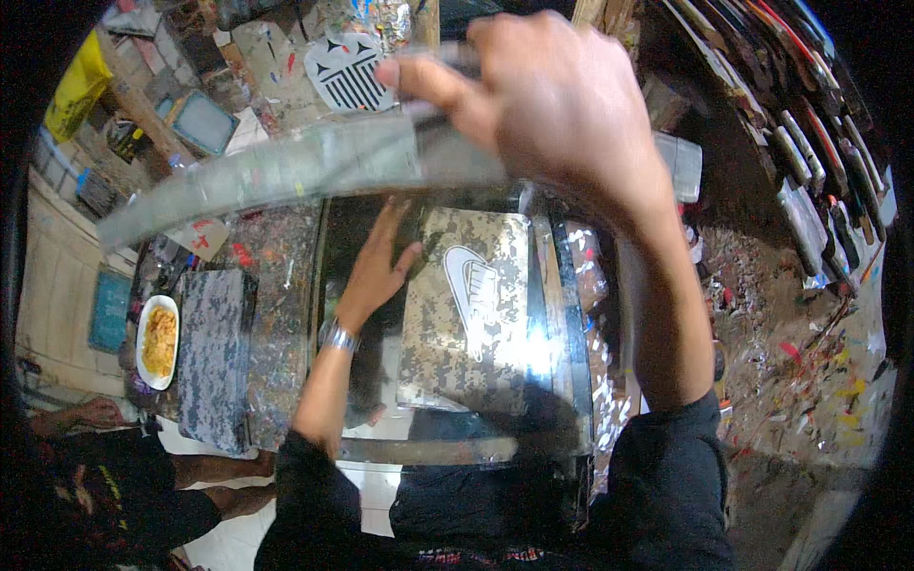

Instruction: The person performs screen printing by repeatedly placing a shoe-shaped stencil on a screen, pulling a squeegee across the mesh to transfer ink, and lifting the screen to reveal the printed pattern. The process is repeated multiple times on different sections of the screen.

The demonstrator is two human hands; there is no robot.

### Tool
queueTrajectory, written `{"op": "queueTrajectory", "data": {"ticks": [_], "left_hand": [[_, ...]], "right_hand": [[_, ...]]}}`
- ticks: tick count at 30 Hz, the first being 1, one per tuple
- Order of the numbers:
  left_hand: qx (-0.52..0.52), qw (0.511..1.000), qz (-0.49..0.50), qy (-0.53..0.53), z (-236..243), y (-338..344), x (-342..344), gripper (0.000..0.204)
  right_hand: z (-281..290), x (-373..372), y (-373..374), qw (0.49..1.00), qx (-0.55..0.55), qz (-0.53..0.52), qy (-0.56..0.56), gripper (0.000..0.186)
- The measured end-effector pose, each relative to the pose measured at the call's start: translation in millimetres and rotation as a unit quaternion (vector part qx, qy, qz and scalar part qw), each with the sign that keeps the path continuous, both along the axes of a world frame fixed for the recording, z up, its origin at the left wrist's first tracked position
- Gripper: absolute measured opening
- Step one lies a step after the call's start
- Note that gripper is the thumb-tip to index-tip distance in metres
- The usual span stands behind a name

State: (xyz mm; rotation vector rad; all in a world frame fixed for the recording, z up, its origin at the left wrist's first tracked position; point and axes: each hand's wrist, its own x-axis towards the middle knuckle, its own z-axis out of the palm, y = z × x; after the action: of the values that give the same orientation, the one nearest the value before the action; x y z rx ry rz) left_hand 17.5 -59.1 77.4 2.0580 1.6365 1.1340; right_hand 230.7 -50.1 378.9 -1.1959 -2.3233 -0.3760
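My right hand (562,105), blurred by motion, is raised at the top centre with its fingers curled around a pale, screen-printing-type frame (286,169). That frame's long edge stretches left, lifted above the work table. Below it, my left hand (373,271) lies with fingers spread on a dark glossy board (367,366). Its thumb reaches the left edge of a camouflage-patterned sheet (428,333) in tan and grey. Printed on the sheet is a white, black-outlined curved emblem (469,290). A bright glare covers the sheet's lower right.
Left of the board lie a stack of grey camouflage sheets (214,352) and a white dish of yellowish food (158,343). A striped stencil-like piece (347,76) sits at the back. Several long-bladed tools (809,152) hang at right. Another person's legs (224,471) show at lower left.
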Motion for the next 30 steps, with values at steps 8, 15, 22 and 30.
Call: {"op": "queueTrajectory", "data": {"ticks": [8,15,22,30], "left_hand": [[0.027,0.949,-0.004,0.313,-76,39,-2,0.043],[0.081,0.913,0.385,-0.103,-61,-114,-87,0.035],[0.160,0.837,0.491,0.183,50,-255,-242,0.059],[-0.182,0.940,-0.097,0.271,-49,-188,38,0.073]], "right_hand": [[56,-6,32,0.980,-0.198,-0.013,-0.012,0.073],[57,-6,80,0.989,-0.124,0.072,-0.023,0.076],[49,-22,102,0.979,-0.131,0.145,-0.054,0.059],[57,0,102,0.985,-0.121,0.124,-0.009,0.069]]}}
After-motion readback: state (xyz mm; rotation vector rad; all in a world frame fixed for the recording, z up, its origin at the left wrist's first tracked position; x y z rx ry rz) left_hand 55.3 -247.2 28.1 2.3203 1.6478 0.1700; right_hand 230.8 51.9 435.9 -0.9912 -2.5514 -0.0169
